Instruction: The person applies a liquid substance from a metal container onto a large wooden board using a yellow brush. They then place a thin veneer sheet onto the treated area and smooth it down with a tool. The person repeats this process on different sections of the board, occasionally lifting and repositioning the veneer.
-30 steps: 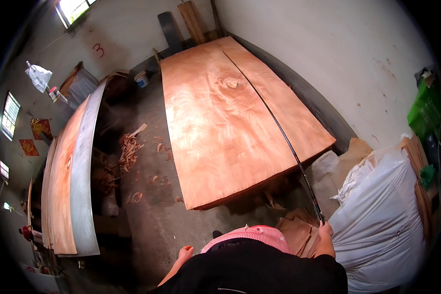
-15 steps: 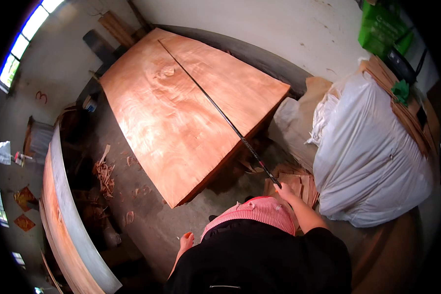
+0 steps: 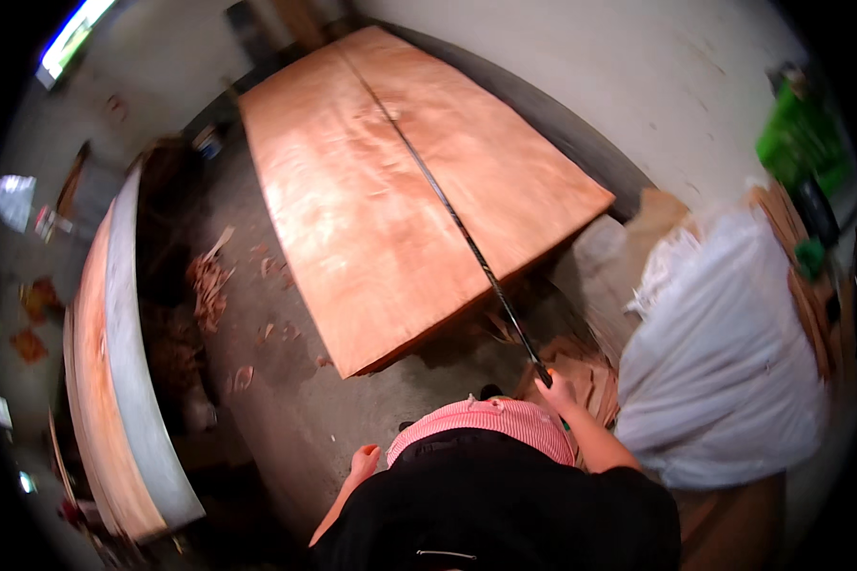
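1 stack of curved panels [image 3: 100, 381] stood between 8 and 9 o'clock, with a grey strip [image 3: 129, 314] along its inner side. Right of it, at 9 o'clock, wood shavings [image 3: 209, 285] lay on the floor. The left hand [image 3: 365, 461], at 7 o'clock beside the striped cloth [image 3: 486, 423] at the person's waist, held nothing that showed; blur hid whether its fingers were spread or pressed together. It had stayed there over the last 1 second.

The broad wooden sheet [image 3: 343, 238] filled the space towards 12 o'clock. Across it ran the long dark rod [image 3: 480, 257], from 4 o'clock up to 11. This was the main change: the rod had lain along the sheet's right part, clear of the knot, and now passed close by it, nearer the middle. Whether it touched the wood, I could not tell.

The right hand [image 3: 556, 388], at 4 o'clock, had drawn in towards the body, its fingers wrapped around the rod's near end. I judged that the grip was unchanged and only the rod's line was being shifted, probably not yet settled. A white wrapped bundle [image 3: 724, 371] stood farther right, between 3 and 4 o'clock
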`<state>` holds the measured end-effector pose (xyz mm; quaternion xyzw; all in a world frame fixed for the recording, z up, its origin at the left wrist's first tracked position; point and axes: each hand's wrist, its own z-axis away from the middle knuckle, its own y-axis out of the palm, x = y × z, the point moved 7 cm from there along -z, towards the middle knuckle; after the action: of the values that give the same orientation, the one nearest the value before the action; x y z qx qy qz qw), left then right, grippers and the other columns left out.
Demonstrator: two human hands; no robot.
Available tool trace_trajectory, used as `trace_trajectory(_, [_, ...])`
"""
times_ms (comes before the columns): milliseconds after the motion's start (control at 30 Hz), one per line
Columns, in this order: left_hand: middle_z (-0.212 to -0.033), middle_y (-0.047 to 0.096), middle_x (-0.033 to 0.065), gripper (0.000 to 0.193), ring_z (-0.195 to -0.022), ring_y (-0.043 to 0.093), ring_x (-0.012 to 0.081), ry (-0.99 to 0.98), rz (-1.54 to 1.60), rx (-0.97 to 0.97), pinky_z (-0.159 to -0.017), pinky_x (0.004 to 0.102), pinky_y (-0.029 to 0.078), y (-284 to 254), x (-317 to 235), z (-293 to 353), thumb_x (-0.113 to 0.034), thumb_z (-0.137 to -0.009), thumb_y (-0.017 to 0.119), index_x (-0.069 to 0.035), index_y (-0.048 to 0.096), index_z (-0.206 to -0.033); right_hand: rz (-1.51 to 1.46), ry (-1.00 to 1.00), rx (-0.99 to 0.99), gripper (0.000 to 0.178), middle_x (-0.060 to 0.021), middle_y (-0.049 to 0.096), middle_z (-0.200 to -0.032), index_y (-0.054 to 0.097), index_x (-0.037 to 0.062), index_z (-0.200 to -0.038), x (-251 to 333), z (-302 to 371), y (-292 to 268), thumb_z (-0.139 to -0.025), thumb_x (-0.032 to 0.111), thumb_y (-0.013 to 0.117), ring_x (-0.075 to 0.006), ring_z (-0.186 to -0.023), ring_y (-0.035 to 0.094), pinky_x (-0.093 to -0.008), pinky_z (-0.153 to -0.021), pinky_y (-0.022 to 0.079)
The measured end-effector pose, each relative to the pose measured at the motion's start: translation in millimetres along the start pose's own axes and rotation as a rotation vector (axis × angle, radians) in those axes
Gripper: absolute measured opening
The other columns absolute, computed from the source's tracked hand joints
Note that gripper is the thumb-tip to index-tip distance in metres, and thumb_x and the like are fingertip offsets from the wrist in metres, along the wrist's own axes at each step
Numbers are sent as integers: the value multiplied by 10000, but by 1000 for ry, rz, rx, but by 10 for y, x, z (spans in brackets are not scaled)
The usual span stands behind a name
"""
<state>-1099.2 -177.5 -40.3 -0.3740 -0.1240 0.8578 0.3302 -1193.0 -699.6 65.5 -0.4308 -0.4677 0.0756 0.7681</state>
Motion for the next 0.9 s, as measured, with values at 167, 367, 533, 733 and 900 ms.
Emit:
trace_trajectory(167, [-961,582,147,364,-901,559,218,7,83,-88,-777,298,426,-317,241,-247,-249,-737,557,3,545,-998,19,-202,-36,330,-179,563,-659,544,7,-781,726,-81,357,-692,321,591,-336,-647,557,-381,-564,441])
trace_trajectory(367, [-954,584,139,373,-896,558,217,-56,185,-232,-781,301,424,-968,621,-168,-259,-735,557,-8,540,-1010,-26,-302,112,298,-163,552,-627,542,-9,-756,1741,-192,1122,-687,274,610,-290,-589,553,-344,-542,430])
trace_trajectory(533, [-960,578,146,395,-896,555,237,-160,177,-384,-787,315,422,-1602,1170,206,-292,-725,564,-26,541,-1015,-180,-391,338,178,15,437,-490,484,50,-751,2674,-252,2049,-751,190,594,-64,-350,387,-213,-319,300])
trace_trajectory(733, [-940,581,150,410,-878,559,244,-358,278,-547,-778,321,425,-1846,1970,530,-314,-720,573,-30,543,-1014,-397,-223,685,197,17,428,-469,452,61,-697,3699,-221,3013,-748,183,598,-77,-357,407,-222,-327,319])
trace_trajectory(900, [-934,584,145,379,-869,563,227,-472,511,-663,-767,305,429,-1949,2400,581,-296,-722,583,-28,557,-988,-485,-143,893,196,18,417,-495,445,65,-722,4544,-43,3927,-765,191,590,-67,-354,371,-209,-315,292])
